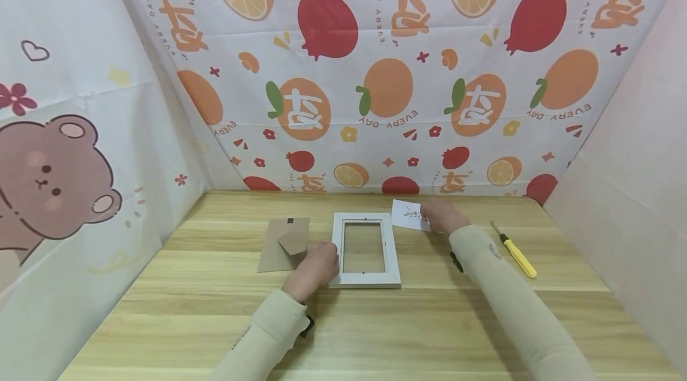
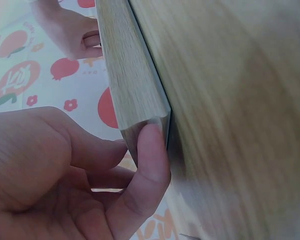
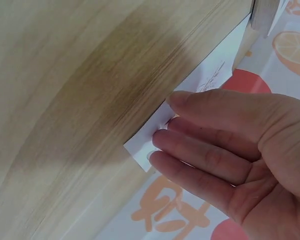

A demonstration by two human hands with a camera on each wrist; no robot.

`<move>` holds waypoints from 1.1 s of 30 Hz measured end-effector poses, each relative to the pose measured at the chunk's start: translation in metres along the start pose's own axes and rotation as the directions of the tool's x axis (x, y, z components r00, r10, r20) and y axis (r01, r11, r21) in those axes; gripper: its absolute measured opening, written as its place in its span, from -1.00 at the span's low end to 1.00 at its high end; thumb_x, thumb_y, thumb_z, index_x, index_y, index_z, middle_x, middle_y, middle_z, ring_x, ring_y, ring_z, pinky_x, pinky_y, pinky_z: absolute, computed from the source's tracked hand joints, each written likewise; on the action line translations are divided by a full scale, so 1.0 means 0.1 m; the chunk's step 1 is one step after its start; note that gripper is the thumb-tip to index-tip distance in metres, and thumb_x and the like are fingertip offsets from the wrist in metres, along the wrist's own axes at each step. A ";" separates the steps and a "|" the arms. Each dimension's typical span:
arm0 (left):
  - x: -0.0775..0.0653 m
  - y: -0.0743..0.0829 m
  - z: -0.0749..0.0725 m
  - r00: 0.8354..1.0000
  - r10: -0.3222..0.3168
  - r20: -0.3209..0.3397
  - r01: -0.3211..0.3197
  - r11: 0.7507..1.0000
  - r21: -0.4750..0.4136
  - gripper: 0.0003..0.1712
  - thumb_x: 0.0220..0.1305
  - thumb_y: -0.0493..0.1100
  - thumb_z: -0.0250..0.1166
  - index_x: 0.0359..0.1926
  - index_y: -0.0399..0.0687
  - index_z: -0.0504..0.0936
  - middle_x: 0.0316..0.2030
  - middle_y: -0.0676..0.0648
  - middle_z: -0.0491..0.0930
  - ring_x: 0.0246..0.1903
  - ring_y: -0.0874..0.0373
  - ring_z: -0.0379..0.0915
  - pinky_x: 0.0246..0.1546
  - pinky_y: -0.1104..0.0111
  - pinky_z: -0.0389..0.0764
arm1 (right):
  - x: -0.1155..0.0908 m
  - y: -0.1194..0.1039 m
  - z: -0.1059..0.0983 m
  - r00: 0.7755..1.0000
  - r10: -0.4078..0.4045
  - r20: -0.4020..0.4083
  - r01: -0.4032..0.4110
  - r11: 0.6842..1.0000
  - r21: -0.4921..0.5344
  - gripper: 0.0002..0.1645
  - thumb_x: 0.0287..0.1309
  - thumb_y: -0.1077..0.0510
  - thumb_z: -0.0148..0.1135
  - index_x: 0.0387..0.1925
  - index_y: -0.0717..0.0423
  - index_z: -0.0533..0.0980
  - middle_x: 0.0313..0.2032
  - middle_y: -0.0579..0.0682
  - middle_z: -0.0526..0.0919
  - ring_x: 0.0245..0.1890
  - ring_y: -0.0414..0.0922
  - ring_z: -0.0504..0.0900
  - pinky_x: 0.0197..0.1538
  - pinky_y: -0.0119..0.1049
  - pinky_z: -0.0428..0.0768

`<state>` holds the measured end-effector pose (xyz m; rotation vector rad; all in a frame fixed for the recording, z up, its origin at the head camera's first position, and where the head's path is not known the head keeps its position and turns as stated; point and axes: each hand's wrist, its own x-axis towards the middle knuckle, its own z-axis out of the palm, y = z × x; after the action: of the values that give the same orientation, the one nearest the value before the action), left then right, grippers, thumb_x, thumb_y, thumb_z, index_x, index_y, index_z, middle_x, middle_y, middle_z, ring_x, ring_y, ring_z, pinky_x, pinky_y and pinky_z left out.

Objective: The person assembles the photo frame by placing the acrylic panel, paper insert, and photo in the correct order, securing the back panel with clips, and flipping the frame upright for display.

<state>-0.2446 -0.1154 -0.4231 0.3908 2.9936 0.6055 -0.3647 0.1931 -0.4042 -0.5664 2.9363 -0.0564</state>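
White frame (image 1: 391, 250) on table (image 1: 418, 324), grip of left hand (image 1: 315, 268) pinching its left edge, cardboard back (image 1: 272, 244) just left, grip of right hand (image 1: 443, 216) relaxed, touching printed card (image 1: 407, 215) by frame's top right corner, screwdriver (image 1: 519, 257) farther right

Person's forearms clothed in long, pale cream sleeves; left sleeve (image 1: 268, 330) and right sleeve (image 1: 523, 309) lightly creased, each ending in a cuff at the wrist; small dark lettering (image 1: 494, 251) near the right cuff, too fine to read, with a similar dark marking (image 1: 241, 338) along the left; black fitting (image 1: 308, 327) showing beside the left cuff, its dark counterpart (image 1: 456, 262) beside the right; hands (image 1: 318, 265) bare.
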 end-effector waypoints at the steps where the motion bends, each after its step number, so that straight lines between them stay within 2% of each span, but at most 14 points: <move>1: 0.00 0.00 0.00 1.000 0.001 -0.001 -0.001 1.000 0.002 -0.78 0.34 -0.42 0.16 -0.49 -0.28 0.54 -0.54 -0.10 0.45 -0.56 0.11 0.33 -0.58 0.39 0.33 | 0.00 0.00 0.01 1.000 -0.003 -0.004 0.003 1.000 -0.006 -0.71 0.21 0.46 0.27 -0.06 0.19 0.64 -0.06 0.11 0.73 -0.13 -0.01 0.60 0.12 -0.02 0.63; 8: -0.01 0.01 0.00 1.000 -0.002 0.000 0.002 1.000 0.000 -0.80 0.35 -0.42 0.15 -0.46 -0.31 0.56 -0.52 -0.12 0.48 -0.56 0.11 0.34 -0.57 0.39 0.36 | -0.01 -0.03 0.02 0.999 -0.038 -0.023 0.037 0.999 -0.024 -0.76 0.26 0.41 0.29 -0.07 0.18 0.65 -0.05 0.12 0.74 -0.10 0.01 0.64 0.14 -0.02 0.63; 17: -0.01 0.01 -0.01 1.000 0.004 -0.006 -0.004 1.000 0.006 -0.78 0.36 -0.41 0.15 -0.48 -0.29 0.54 -0.55 -0.09 0.45 -0.58 0.13 0.31 -0.60 0.41 0.32 | 0.01 -0.06 -0.01 0.998 -0.043 0.039 0.046 0.997 -0.062 -0.75 0.26 0.37 0.33 -0.04 0.17 0.64 -0.07 0.11 0.73 -0.14 -0.04 0.61 0.14 -0.06 0.64; 23: -0.01 0.01 -0.02 1.000 0.004 -0.007 -0.004 1.000 0.007 -0.77 0.36 -0.41 0.15 -0.49 -0.28 0.54 -0.54 -0.10 0.46 -0.56 0.12 0.31 -0.58 0.39 0.34 | 0.05 -0.02 0.01 0.998 -0.065 0.022 0.067 0.995 -0.074 -0.79 0.24 0.40 0.32 -0.10 0.18 0.64 -0.13 0.10 0.73 -0.21 -0.05 0.59 0.08 -0.09 0.65; 30: -0.01 0.02 -0.02 1.000 0.006 -0.008 -0.006 1.000 0.006 -0.74 0.35 -0.42 0.15 -0.52 -0.25 0.51 -0.55 -0.10 0.45 -0.57 0.12 0.31 -0.58 0.38 0.33 | 0.04 0.01 0.00 0.998 -0.063 0.012 0.064 0.997 -0.038 -0.67 0.22 0.41 0.33 0.02 0.17 0.65 0.02 0.13 0.73 -0.04 0.00 0.64 0.21 -0.02 0.62; 33: -0.01 0.02 -0.01 1.000 0.003 -0.003 -0.003 1.000 0.006 -0.74 0.34 -0.42 0.16 -0.53 -0.25 0.51 -0.54 -0.10 0.46 -0.55 0.11 0.32 -0.56 0.37 0.35 | 0.08 0.03 0.02 0.996 -0.089 0.002 0.089 0.994 -0.066 -0.61 0.24 0.39 0.35 0.10 0.15 0.65 0.07 0.13 0.73 -0.01 0.00 0.66 0.25 -0.01 0.62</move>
<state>-0.2431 -0.1140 -0.4209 0.3949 2.9993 0.5982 -0.3727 0.1925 -0.4070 -0.7076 2.9220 0.0309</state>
